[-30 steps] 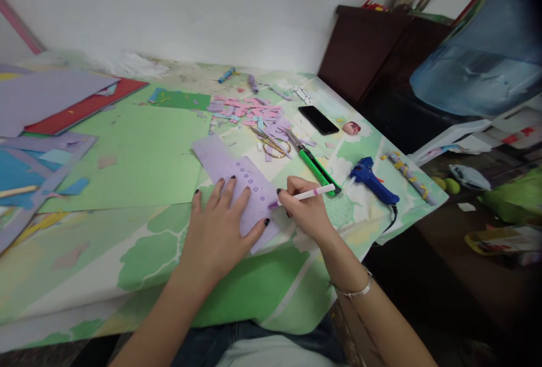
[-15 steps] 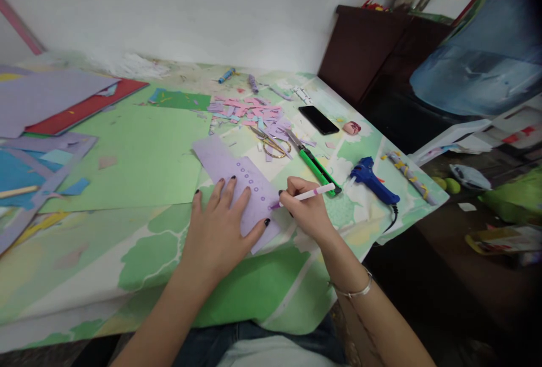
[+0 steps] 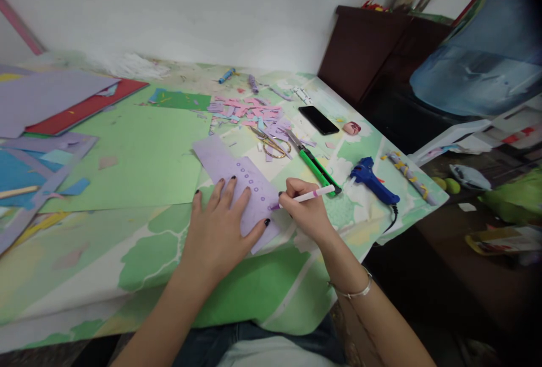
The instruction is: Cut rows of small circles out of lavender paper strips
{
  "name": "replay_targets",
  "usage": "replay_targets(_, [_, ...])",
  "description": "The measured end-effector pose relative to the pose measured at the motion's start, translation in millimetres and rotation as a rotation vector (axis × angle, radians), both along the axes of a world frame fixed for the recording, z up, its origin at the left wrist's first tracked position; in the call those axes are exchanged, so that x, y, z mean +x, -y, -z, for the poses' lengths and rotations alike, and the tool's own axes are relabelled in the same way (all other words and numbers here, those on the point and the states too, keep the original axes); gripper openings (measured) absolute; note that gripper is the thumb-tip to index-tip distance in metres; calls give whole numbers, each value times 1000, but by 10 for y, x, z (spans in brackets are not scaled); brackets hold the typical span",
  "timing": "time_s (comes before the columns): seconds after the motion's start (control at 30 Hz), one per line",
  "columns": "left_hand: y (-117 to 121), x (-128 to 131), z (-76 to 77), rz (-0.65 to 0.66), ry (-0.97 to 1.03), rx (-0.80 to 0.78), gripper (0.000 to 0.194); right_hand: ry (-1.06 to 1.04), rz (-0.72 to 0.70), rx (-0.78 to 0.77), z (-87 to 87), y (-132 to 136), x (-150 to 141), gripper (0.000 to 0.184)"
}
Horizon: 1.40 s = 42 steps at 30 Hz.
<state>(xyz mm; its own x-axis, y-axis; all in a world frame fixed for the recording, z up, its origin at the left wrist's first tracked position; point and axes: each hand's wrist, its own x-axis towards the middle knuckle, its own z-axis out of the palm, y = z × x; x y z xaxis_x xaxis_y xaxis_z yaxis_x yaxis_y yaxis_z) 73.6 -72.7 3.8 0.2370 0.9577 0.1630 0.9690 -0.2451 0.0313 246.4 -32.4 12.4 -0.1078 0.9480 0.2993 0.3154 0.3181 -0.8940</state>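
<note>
Purple sheet (image 3: 261, 176) is looking like smooth matt ppr; pen (image 3: 311, 194) & glue gun (image 3: 376, 182) are showing plstc; scissors (image 3: 266, 139) are showing gold-col. metal; phone (image 3: 318, 119) is looking glossy; tbl cover (image 3: 262, 285) is looking smooth.

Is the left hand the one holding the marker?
No, the right hand holds the white marker, while the left hand lies spread on the purple paper.

The cloth-covered table (image 3: 254, 293) bears green paper (image 3: 156, 152), purple paper (image 3: 212, 155), scraps (image 3: 241, 108), a cutter (image 3: 317, 168), a phone (image 3: 318, 119) and a glue gun (image 3: 375, 183).
</note>
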Motion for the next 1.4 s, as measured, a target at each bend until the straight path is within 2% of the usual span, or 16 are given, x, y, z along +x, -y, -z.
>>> replay_targets(0.6, [2, 1, -21, -6, -2, -5, 63, 18, 2, -14, 15, 7, -5, 32])
replay_targets(0.83, [1, -4, 0, -2, 8, -1, 65, 2, 51, -40, 2, 4, 11, 29])
replay_targets(1.2, [0, 12, -17, -10, 6, -5, 64, -3, -5, -57, 7, 17, -15, 30])
replay_targets(1.4, [13, 7, -7, -7, 5, 0, 64, -68, 45, -83, 2, 8, -5, 29])
